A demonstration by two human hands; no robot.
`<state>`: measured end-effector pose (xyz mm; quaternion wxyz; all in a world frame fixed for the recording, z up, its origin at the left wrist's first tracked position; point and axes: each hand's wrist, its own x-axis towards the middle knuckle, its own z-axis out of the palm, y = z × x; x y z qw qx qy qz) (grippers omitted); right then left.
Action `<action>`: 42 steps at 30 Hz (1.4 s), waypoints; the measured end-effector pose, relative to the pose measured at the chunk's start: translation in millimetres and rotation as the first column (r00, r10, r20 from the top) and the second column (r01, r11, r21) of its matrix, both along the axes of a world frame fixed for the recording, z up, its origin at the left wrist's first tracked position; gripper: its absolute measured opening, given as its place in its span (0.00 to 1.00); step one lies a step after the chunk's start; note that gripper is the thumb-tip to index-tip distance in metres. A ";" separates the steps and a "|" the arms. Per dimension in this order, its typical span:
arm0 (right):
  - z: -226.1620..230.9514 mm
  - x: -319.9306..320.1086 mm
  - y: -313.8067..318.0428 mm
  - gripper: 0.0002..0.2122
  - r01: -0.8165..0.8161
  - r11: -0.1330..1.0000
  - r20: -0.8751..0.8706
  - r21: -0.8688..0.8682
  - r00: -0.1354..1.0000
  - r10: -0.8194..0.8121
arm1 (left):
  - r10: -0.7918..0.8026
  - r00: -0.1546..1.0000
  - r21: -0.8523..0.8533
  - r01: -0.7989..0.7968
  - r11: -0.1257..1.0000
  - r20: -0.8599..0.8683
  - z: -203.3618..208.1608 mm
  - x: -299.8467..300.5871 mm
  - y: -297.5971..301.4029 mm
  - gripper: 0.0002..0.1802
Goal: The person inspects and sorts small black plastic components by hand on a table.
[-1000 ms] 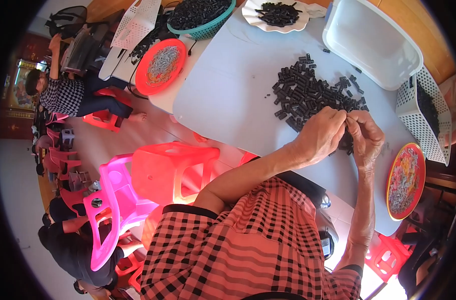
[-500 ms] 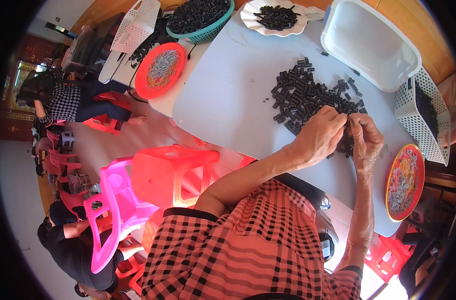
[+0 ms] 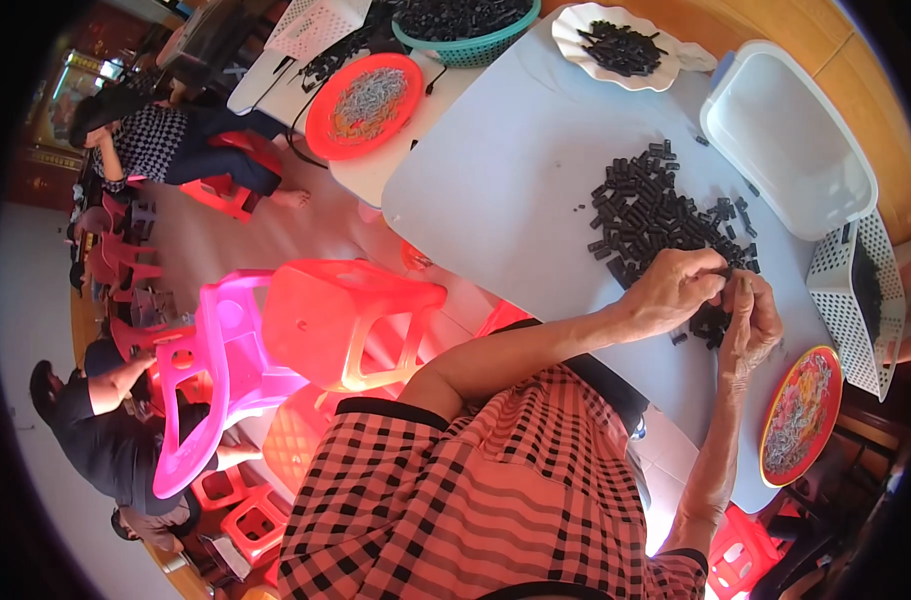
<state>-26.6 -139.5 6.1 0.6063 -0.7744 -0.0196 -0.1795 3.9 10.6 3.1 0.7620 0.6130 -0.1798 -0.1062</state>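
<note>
Over the near edge of a pile of small black cylindrical plastic pieces (image 3: 651,200), both hands meet. My left hand (image 3: 673,288) is closed, thumb and fingers pinching a small black piece (image 3: 726,272). My right hand (image 3: 754,318) is closed against the same piece from the right, its fingertips touching it. Fingers cover most of that piece, so its exact shape is hidden. To the right of my right wrist lies a red, gold-rimmed plate (image 3: 832,412) bearing many small silver metal parts (image 3: 798,428).
The pale table (image 3: 496,200) also carries a white tub (image 3: 766,130), a perforated white basket (image 3: 844,335) with black pieces, and a scalloped white dish (image 3: 573,45). A red plate (image 3: 326,140) and green basket (image 3: 486,48) stand left. Stools (image 3: 346,320) and people are beyond.
The view has shifted, so the table and its contents sit farther right and lower. Both hands remain together, and the small black piece now shows between their fingertips.
</note>
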 end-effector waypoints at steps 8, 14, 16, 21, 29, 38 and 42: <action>1.1 -5.4 -0.2 0.07 0.053 0.999 0.003 -0.001 0.999 -0.053 | -0.057 0.997 -0.014 0.056 0.998 -0.054 11.0 -4.6 0.8 0.11; 12.4 0.2 2.7 0.06 0.109 0.994 -0.099 0.001 0.989 -0.108 | -0.024 0.993 0.009 0.025 1.000 -0.115 -4.5 -3.4 -1.1 0.14; 8.6 6.7 -1.4 0.06 0.129 0.981 -0.054 0.143 0.991 -0.122 | -0.072 0.991 0.023 0.075 0.997 -0.109 9.2 -2.7 1.3 0.14; 13.2 19.5 -32.8 0.09 0.147 0.981 -0.047 -0.124 0.987 -0.154 | -0.070 0.982 -0.028 0.066 0.997 -0.177 6.4 -1.5 -0.6 0.12; 21.3 78.4 -71.3 0.08 0.151 0.849 0.058 -0.506 0.988 -0.141 | -0.136 0.939 -0.207 0.072 0.976 -0.317 4.6 -0.5 -1.3 0.10; -4.0 125.9 -75.9 0.09 0.153 0.572 0.253 -0.806 0.962 0.099 | -0.224 0.858 -0.293 0.090 0.952 -0.462 3.8 3.1 2.5 0.10; -14.7 123.9 -74.9 0.08 0.225 0.508 0.288 -0.832 0.956 0.048 | -0.245 0.847 -0.304 0.104 0.947 -0.471 5.5 2.1 2.3 0.10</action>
